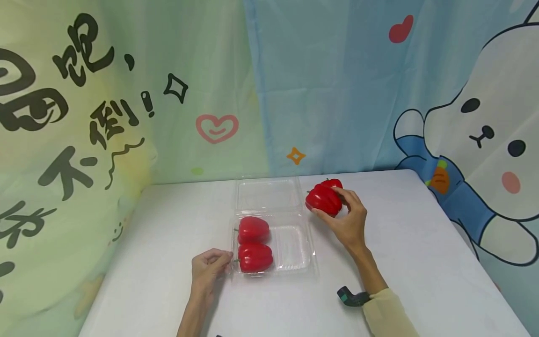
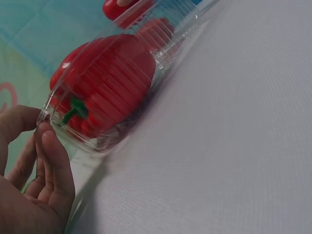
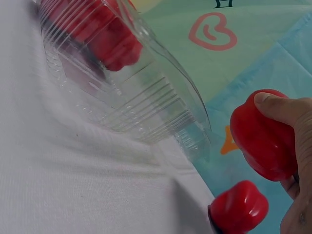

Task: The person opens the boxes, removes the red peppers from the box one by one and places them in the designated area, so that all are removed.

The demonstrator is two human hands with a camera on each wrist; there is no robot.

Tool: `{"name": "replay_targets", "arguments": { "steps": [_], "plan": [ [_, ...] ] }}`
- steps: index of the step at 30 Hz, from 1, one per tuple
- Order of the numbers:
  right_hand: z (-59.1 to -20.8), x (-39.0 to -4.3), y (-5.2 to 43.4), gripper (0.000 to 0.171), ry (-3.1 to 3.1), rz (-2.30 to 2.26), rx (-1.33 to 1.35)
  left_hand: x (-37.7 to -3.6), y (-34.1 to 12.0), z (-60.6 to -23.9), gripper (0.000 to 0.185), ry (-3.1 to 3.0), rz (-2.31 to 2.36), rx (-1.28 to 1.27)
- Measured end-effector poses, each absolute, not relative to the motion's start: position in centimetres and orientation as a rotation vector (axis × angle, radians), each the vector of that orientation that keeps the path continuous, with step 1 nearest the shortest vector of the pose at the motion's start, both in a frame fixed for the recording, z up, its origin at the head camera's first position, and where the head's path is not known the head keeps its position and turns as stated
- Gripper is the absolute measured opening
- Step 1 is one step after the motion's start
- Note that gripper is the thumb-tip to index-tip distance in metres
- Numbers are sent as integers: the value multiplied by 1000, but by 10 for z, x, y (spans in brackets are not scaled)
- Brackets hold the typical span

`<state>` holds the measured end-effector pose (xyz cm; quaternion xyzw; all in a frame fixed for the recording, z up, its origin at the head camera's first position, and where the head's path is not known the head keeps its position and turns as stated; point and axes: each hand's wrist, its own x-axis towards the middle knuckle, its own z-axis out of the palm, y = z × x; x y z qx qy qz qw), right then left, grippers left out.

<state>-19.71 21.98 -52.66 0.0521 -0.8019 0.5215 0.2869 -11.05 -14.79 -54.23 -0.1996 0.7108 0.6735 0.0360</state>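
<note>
A clear plastic clamshell box (image 1: 294, 243) lies open on the white table, its lid (image 1: 264, 194) flat behind it. Two red bell peppers (image 1: 253, 229) (image 1: 255, 256) sit in the box's left half; the near one (image 2: 105, 87) shows its green stem. My left hand (image 1: 209, 269) pinches the box's near left corner (image 2: 46, 114). My right hand (image 1: 347, 220) grips a third red pepper (image 1: 323, 200) (image 3: 263, 141) to the right of the lid. A fourth pepper (image 1: 332, 183) (image 3: 240, 207) lies on the table just behind it.
The white table (image 1: 421, 262) ends at a hanging cartoon curtain (image 1: 126, 93) at the back and both sides. A dark wrist device (image 1: 351, 297) sits on my right forearm. The box's right half holds nothing.
</note>
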Motion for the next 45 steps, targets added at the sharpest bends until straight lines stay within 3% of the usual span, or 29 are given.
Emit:
{"name": "replay_targets", "arguments": {
  "steps": [45],
  "plan": [
    [-529, -203, 234, 71, -2007, 1312, -125, -111, -148, -542, 6, 2175, 2019, -640]
  ]
}}
